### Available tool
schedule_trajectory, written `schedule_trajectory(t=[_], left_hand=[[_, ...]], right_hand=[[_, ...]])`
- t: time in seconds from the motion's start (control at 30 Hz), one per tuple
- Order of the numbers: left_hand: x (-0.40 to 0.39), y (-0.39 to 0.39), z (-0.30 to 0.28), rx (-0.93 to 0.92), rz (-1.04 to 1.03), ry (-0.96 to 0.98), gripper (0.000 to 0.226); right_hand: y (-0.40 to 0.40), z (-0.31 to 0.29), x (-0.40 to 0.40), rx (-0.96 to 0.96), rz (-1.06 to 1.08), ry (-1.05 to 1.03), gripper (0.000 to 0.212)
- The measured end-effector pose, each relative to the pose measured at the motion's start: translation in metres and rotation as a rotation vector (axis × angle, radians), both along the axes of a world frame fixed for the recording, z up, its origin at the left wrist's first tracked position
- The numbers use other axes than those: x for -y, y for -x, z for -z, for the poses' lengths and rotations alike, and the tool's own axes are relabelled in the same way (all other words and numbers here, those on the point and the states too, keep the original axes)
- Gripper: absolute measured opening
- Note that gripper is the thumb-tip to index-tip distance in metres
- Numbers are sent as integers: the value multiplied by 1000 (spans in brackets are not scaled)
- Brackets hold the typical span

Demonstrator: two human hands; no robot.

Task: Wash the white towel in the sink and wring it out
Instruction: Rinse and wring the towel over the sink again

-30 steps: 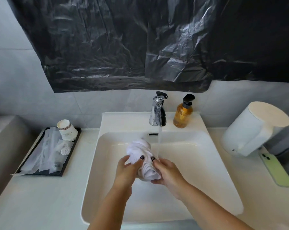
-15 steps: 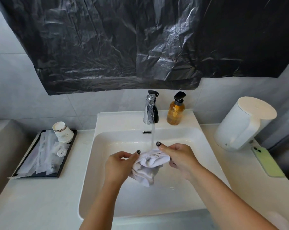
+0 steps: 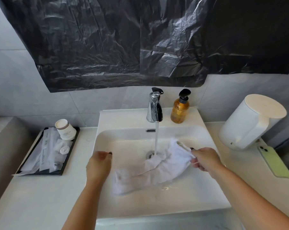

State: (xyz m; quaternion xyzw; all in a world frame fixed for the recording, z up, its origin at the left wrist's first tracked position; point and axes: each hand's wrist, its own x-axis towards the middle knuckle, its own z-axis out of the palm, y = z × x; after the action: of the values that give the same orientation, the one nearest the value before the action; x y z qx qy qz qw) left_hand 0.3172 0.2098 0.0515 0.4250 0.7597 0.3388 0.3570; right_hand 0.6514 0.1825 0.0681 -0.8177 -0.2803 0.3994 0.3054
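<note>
Stretched out from the tight bundle both hands clutched half a second earlier, the white towel (image 3: 155, 170) now runs across the basin on a long slant. Farthest left, a black tray (image 3: 69, 166) of wrapped toiletries and stacked paper cups (image 3: 64, 129) sits on the counter. Next comes the left hand (image 3: 98, 165), fingers curled; its grip on the cloth's lower left end is hidden behind the hand, so whether it holds the towel cannot be told. From there the towel's long axis climbs up and to the right inside the sink (image 3: 107, 140), passing under the running stream from the faucet (image 3: 154, 107), beside an amber soap bottle (image 3: 180, 108). The right hand (image 3: 205, 159) pinches the upper right end, fingers closed on the fabric. Wringing is not yet begun; judged from this lie, a twist would turn about that slanted axis, each hand at one end. A white dispenser (image 3: 250, 123) and green phone (image 3: 273, 163) stand rightmost.
</note>
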Motion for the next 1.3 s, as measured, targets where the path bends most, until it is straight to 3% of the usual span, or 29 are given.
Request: schedule_trajectory(t=[0.03,0.1,0.2,0.3,0.43,0.6,0.7,0.73,0.8,0.87,1.03,1.13,1.2,1.23,1.3], left_hand=[[5,-10,-3,-52,71,-45,2],[13,-28,8,-96,289,-151,12],[21,-53,34,-318,677,-155,24],[21,-62,58,-592,821,-110,36],[12,-62,67,-724,838,-169,29],[-10,-62,57,-657,815,-21,23],[-18,-57,47,-423,789,34,13],[-21,-52,42,-286,762,49,10],[-27,-41,25,-71,669,24,26],[-30,-34,5,11,619,-38,41],[-21,-44,-50,-211,850,-154,31],[-17,-50,-85,-855,1155,-149,56],[-18,-54,-107,-1126,1185,-112,50],[-19,-56,-116,-1170,1178,-102,43],[-20,-57,-132,-1163,1154,-140,35]], right_hand=[[3,11,1,120,-51,3,23],[12,30,6,415,-191,-6,33],[29,51,14,822,-497,-183,53],[38,74,9,1037,-799,-282,70],[45,73,-15,957,-960,-130,77],[50,58,-42,792,-1234,28,52],[45,49,-48,689,-1200,-104,8],[43,44,-47,635,-1165,-171,5],[39,25,-41,511,-1051,-211,15],[37,6,-32,469,-1017,-223,13],[33,-37,-15,528,-1141,-211,25],[28,-70,-13,730,-1235,-165,48],[30,-89,-10,973,-1364,-85,64],[34,-97,-9,1093,-1417,-47,67],[38,-112,-7,1199,-1400,-26,50]])
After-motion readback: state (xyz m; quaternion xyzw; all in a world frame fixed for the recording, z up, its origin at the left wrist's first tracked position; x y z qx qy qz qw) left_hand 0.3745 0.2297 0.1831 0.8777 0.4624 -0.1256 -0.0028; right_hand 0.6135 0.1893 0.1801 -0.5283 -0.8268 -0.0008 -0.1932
